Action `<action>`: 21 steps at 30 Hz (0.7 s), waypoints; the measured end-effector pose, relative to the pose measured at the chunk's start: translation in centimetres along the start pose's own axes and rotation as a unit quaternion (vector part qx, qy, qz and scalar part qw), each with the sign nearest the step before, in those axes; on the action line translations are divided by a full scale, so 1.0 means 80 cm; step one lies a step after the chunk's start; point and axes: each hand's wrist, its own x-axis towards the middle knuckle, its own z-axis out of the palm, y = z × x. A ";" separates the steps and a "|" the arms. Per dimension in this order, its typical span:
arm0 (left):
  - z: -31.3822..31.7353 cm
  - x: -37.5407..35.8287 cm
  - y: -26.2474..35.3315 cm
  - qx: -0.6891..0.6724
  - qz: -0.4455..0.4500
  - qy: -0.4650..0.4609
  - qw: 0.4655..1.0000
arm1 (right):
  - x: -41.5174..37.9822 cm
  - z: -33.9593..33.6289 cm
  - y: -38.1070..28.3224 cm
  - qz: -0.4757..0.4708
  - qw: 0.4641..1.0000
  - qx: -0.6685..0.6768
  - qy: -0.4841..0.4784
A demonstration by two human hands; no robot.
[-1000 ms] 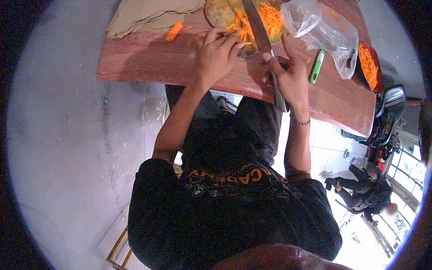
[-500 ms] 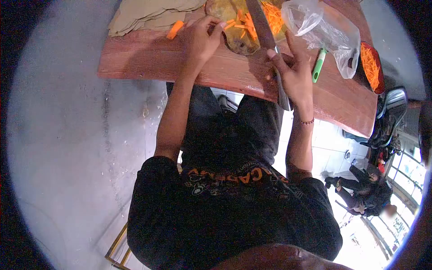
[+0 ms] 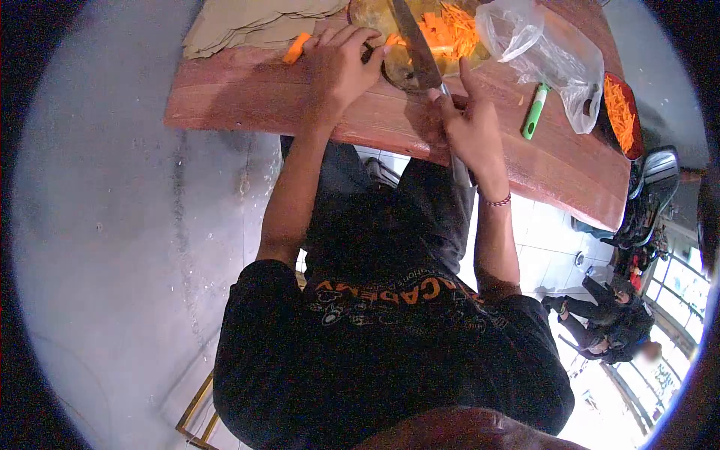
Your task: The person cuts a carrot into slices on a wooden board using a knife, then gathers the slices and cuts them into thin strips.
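My right hand [image 3: 466,127] is closed around the handle of a large knife [image 3: 415,46]. The blade points away from me across a round wooden cutting board [image 3: 401,73]. Several orange carrot strips [image 3: 448,28] lie piled on the board to the right of the blade. My left hand [image 3: 339,66] rests at the board's left edge with its fingers curled down. The fingertips press on a few carrot pieces [image 3: 392,39] just left of the blade. A single carrot chunk [image 3: 296,47] lies on the table beside my left wrist.
The reddish wooden table [image 3: 247,105] also holds folded brown paper [image 3: 247,22], a clear plastic bag [image 3: 559,56], a green-handled peeler [image 3: 534,112] and a red tray of shredded carrot [image 3: 619,112]. A motorbike [image 3: 645,195] and a seated person [image 3: 604,326] are at the right.
My left hand slid left off the board, then came back to its edge. My right hand moved left and swung the knife blade over beside my left fingertips.
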 end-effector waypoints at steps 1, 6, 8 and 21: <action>0.002 0.001 -0.002 0.006 0.010 0.008 1.000 | 0.005 0.001 0.007 -0.015 1.000 -0.008 0.015; 0.015 0.004 -0.009 0.006 0.030 -0.012 0.999 | 0.028 -0.004 0.008 -0.071 0.992 -0.083 0.056; 0.023 0.001 -0.012 -0.013 0.019 -0.016 1.000 | 0.029 -0.006 0.001 -0.064 0.993 -0.081 0.056; -0.008 0.025 0.020 0.045 -0.053 -0.185 0.980 | 0.013 -0.008 -0.004 -0.041 0.997 -0.021 0.063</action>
